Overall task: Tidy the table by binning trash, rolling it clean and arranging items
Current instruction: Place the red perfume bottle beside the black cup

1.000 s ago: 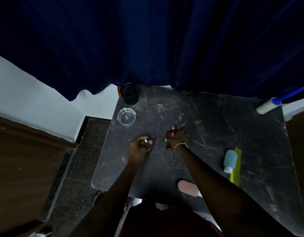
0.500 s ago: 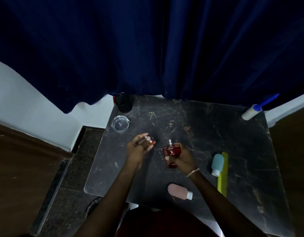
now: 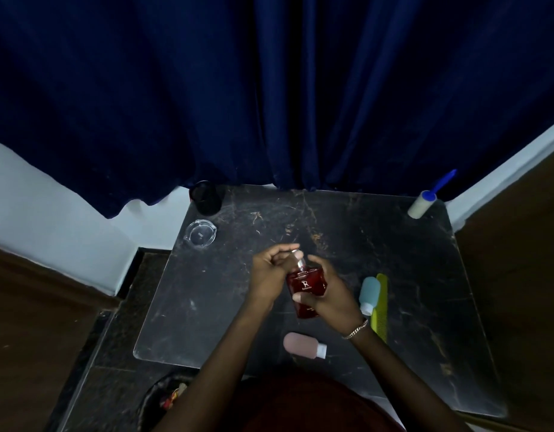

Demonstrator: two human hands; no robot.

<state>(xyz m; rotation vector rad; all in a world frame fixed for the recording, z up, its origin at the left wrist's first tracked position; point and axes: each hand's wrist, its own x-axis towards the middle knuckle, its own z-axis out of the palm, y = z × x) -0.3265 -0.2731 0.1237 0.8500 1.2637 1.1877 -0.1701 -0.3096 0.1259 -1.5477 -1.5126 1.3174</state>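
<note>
Right hand (image 3: 327, 296) wrapped round the red perfume bottle (image 3: 307, 286) above the table (image 3: 207, 307), left hand (image 3: 269, 272) fingers curled at its sprayer top.

Comb (image 3: 381, 304) right of bottle (image 3: 369, 294) (touching), on table (image 3: 207, 307).

This looks like a room in a home, perhaps a bedroom corner. A small dark marble-look table (image 3: 394, 244) stands against a long navy curtain (image 3: 269, 88), carrying a perfume bottle (image 3: 307, 283), travel bottles (image 3: 369, 293), a comb (image 3: 381, 307) and a glass ashtray (image 3: 202, 235).
</note>
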